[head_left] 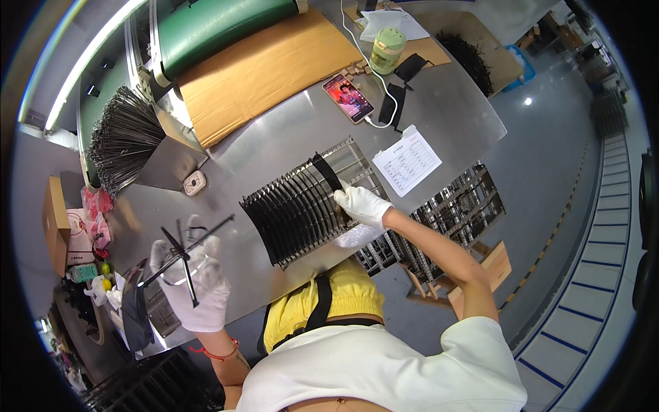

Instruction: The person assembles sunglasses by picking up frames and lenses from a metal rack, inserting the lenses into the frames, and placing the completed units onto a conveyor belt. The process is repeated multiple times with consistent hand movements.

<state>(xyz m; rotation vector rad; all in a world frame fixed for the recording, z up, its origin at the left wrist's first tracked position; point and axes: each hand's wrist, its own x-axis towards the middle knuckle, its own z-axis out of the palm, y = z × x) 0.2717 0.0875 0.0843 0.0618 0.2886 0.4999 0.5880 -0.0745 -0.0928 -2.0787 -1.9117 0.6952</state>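
Gloves (208,305), two, white cloth: my right hand (362,204) pinches a flat black strip (325,171) at one o'clock on the metal wire rack (357,156), lined with curved strips (283,209) too crowded to count. At eight o'clock from it, my left hand (195,278) grasps slender, crossed black rods (181,255), two at least. One paper (406,161) lies at two o'clock.

The white sheet (408,163) bears print (in a grid) too small to read.

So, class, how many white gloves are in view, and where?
2: one on the left hand, holding black rods; one on the right hand, holding a black strip over the rack. Others may be hidden.
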